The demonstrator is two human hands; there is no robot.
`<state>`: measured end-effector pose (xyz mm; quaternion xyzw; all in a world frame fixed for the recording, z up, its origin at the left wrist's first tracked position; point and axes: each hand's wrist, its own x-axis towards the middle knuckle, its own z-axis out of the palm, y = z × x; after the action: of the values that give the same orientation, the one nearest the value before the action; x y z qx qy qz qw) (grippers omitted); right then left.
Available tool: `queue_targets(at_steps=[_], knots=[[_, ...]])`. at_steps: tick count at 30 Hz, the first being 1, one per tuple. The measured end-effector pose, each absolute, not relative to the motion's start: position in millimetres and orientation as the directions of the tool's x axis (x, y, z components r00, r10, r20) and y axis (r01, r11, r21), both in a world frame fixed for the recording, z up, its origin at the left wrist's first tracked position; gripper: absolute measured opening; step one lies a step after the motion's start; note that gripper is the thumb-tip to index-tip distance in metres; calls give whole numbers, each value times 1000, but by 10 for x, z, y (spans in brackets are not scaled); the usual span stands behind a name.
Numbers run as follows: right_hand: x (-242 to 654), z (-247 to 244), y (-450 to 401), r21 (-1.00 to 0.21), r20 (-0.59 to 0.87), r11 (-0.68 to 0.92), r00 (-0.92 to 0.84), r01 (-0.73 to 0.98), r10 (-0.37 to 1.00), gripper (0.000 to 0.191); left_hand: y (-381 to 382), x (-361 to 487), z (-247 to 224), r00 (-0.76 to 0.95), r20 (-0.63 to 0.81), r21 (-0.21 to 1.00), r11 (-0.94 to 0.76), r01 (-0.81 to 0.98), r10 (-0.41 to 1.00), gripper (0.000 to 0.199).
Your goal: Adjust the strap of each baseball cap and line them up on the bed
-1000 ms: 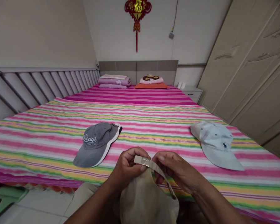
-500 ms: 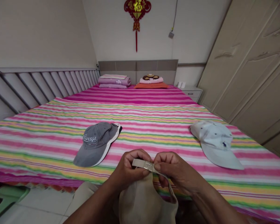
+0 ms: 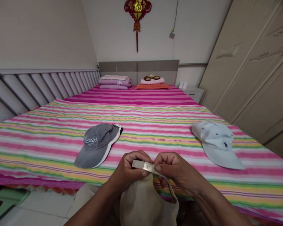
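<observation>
Low in the view, in front of the bed, I hold a beige cap point(image 3: 141, 201) with its back opening towards me. My left hand point(image 3: 130, 168) pinches the free end of its strap point(image 3: 138, 164), close to the metal buckle point(image 3: 148, 166). On the other side of the buckle, my right hand point(image 3: 175, 171) grips the strap between thumb and fingers. Beyond my left hand, a grey cap point(image 3: 97, 144) with white lettering lies on the bed. Off to the right rests a pale blue-white cap point(image 3: 217, 142) with a small dark logo. The beige cap's lower part is out of frame.
A striped sheet point(image 3: 155, 125) covers the bed. Folded purple bedding point(image 3: 115, 82) and a pink-and-orange stack point(image 3: 152, 83) sit by the headboard point(image 3: 122, 67). A railing point(image 3: 42, 88) runs along the left, with a green stool point(image 3: 8, 201) at lower left. A wardrobe point(image 3: 250, 72) stands right.
Both hands keep their hold on the strap. The strap and buckle have shifted very slightly left in the view, and the whole scene has moved a little with the camera.
</observation>
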<state>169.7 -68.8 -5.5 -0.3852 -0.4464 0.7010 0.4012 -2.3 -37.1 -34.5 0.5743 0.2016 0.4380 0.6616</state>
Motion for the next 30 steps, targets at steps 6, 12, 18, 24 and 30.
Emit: queue_targets(at_steps=[6, 12, 18, 24, 30], knots=[[1686, -36, -695, -959, -145, -223, -371, -175, 917, 21, -409, -28, -314, 507, 248, 952, -111, -286, 825, 21], [1704, -40, -686, -980, -135, -171, -301, -99, 944, 18, -397, -69, -324, 546, 142, 953, 34, -300, 825, 28], [1694, -51, -677, -981, -163, -187, -335, -42, 928, 14, -369, -64, -269, 609, -154, 872, 396, -287, 778, 22], [1668, -20, -691, -985, -144, -169, -331, -48, 933, 14, -316, -108, -265, 700, -289, 848, 515, -130, 653, 26], [1650, -34, -687, -977, -138, -185, -340, -108, 930, 13, -313, -112, -285, 692, -309, 838, 531, -127, 653, 24]])
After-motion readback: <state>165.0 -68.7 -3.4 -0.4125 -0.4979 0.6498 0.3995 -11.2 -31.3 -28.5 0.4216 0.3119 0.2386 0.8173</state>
